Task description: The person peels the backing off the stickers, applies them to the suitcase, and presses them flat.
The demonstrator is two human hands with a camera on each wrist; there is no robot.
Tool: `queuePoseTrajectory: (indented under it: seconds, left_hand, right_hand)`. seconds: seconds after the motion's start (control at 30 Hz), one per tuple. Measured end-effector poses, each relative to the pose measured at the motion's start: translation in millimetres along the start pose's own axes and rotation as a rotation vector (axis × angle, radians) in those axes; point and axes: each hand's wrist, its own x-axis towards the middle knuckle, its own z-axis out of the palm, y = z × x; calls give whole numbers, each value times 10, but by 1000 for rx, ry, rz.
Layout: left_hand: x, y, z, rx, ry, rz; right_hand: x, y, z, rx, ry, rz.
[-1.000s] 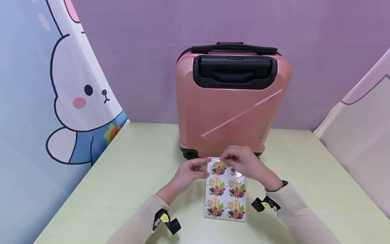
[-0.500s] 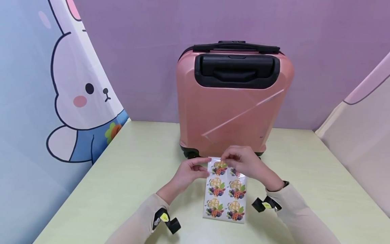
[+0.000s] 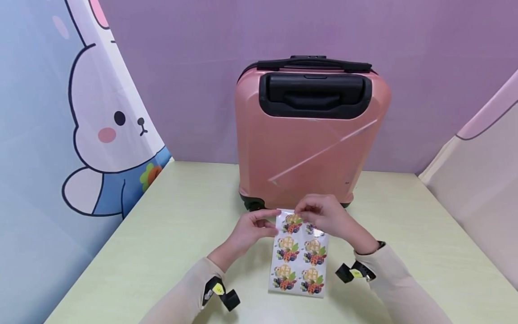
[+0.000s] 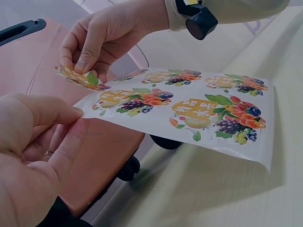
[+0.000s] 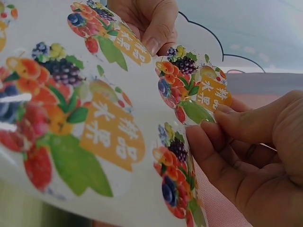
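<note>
A white sheet of fruit-printed stickers [image 3: 301, 265] is held up in front of the pink suitcase [image 3: 311, 148]. My left hand [image 3: 250, 228] pinches the sheet's far left corner between thumb and fingers. With thumb and index finger, my right hand [image 3: 323, 217] grips the edge of one fruit sticker [image 5: 191, 85] with orange lettering. In the left wrist view this sticker [image 4: 80, 78] is lifted and bent up from the sheet's far end. The other stickers lie flat on the sheet, whose near end curls downward.
The suitcase stands upright at the back of the pale table [image 3: 194, 193], with a black handle [image 3: 315, 94] and black wheels [image 3: 254, 203]. A purple backdrop [image 3: 182, 81] hangs behind it, and a rabbit-printed cloth [image 3: 97, 135] hangs on the left.
The sheet's near edge has dipped slightly toward me, and my right hand has shifted a touch to the right. My left hand stays in place, and both hands keep their pinch.
</note>
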Motion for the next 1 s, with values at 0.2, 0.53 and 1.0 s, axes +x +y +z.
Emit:
queuePoseTrajectory:
  seconds: [0.2, 0.53, 1.0]
  left_hand:
    - [5, 15, -7, 7, 1, 4]
    - [18, 7, -11, 0, 6, 7]
    - [-19, 16, -19, -3, 30, 1]
  right_hand:
    - [22, -9, -19, 27, -14, 35]
    - [41, -10, -43, 37, -31, 85]
    - [64, 4, -68, -18, 7, 133]
